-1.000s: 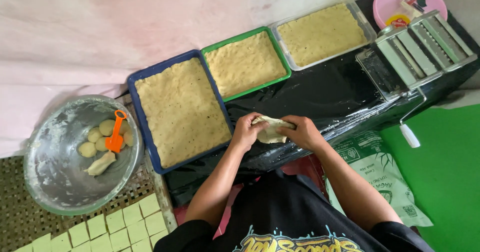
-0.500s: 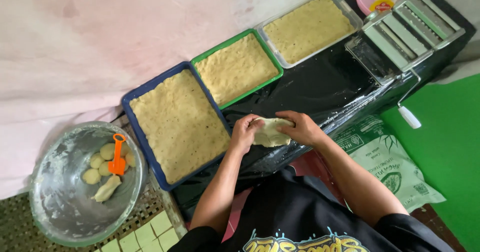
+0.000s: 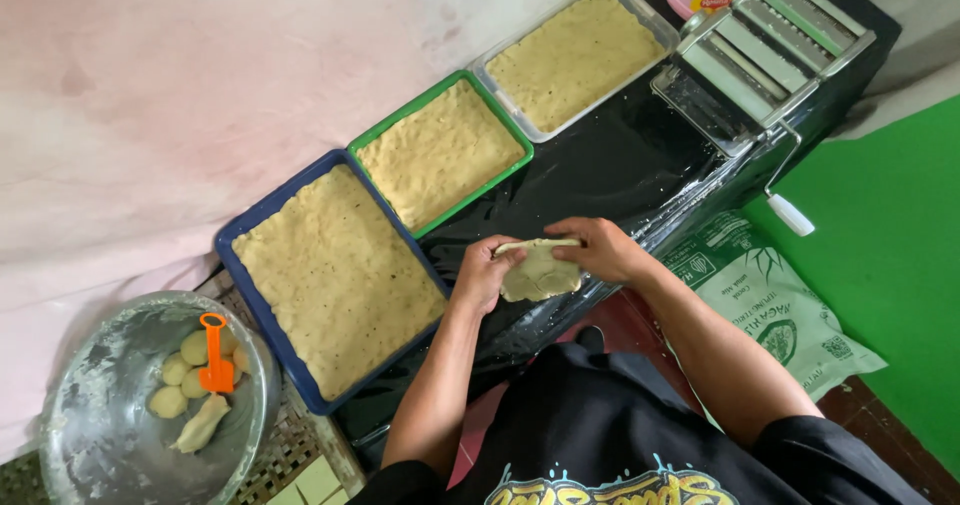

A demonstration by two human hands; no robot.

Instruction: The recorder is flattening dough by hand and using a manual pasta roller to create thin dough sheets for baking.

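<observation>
Dough disc (image 3: 540, 271) is held between both hands just above the near edge of the black surface (image 3: 620, 165). It is pinched at its left rim by the left hand (image 3: 484, 275) and gripped over its top right by the right hand (image 3: 604, 250), fingers closed on it. Its long axis runs hand to hand, and neither hand is clearly nearer. Beyond the left hand, a blue tray (image 3: 232, 235) of crumb is seen; further left, a metal bowl (image 3: 80, 405) with dough balls (image 3: 180, 370). Beyond the right hand, a hand-cranked roller machine (image 3: 770, 50) is set.

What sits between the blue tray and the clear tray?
The green tray of crumb mix lies between the blue tray and clear tray, shown in the head view.
</observation>
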